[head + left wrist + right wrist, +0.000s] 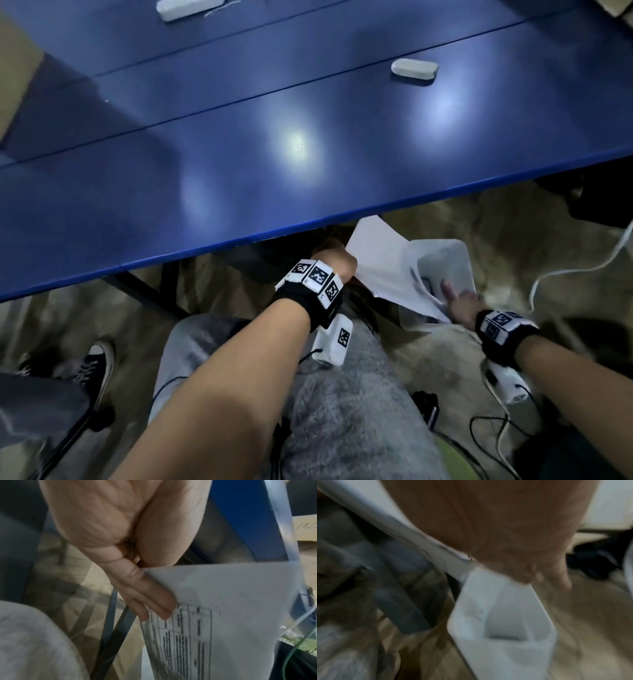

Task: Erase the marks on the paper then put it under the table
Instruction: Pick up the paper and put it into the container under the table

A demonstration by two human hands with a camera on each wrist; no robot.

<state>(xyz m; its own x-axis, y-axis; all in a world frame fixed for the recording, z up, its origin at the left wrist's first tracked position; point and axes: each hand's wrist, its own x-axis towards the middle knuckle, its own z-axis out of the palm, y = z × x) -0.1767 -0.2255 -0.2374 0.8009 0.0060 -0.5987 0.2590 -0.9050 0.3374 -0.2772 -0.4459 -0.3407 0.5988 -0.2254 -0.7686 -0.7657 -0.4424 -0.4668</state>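
Note:
Below the front edge of the blue table (239, 144), my left hand (334, 260) holds a white paper (380, 263). In the left wrist view the left hand (145, 566) pinches the paper (240, 608) at its top corner, thumb on one side and straight fingers on the other. A printed table shows on the sheet. My right hand (462, 301) is at the paper's lower right corner, beside a clear plastic bin (455, 257) on the floor. The right wrist view is blurred: the right hand (530, 572) lies against the bin (505, 628) rim, and its grip is unclear.
A grey eraser (414, 70) lies on the table at the right, a second eraser (188, 8) at the far edge. My grey-trousered knee (342, 394) is under my arms. Cables (561, 270) trail over the floor at right, and a black shoe (92, 363) is at left.

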